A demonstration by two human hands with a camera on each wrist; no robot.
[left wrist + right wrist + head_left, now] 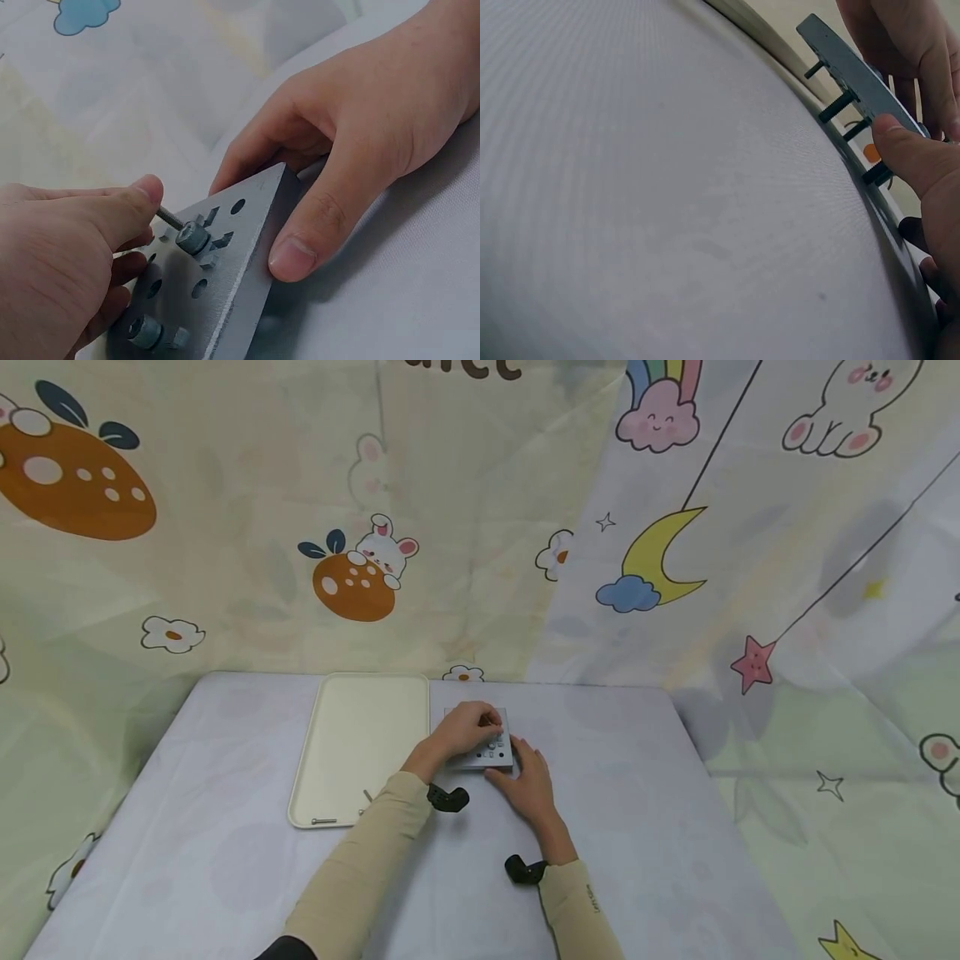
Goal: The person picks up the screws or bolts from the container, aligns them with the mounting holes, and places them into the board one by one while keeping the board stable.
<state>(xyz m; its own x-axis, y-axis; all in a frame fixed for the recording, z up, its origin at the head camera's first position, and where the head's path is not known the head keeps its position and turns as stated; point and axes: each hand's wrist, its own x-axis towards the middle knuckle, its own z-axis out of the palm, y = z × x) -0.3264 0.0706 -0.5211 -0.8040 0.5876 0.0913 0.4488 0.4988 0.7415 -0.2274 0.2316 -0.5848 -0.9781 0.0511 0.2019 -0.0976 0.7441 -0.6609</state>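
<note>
A grey metal plate [247, 247] with several holes lies in front of me, and threaded screw shanks [836, 106] stick out beneath it. My left hand [468, 731] is over the plate and pinches a thin hex key [169, 217] between thumb and forefinger. The key's end meets the socket head of a cap screw [193, 238]. Another cap screw [144, 331] stands in the plate nearer the bottom of the left wrist view. My right hand [530, 781] grips the plate's right side, thumb on the near edge and fingers round the far side.
A cream tray [367, 735] lies left of the plate. A screw [324, 821] and another small metal piece [367, 795] are near its front edge. White cloth [645, 827] covers the table, and a printed curtain [480, 593] hangs behind it.
</note>
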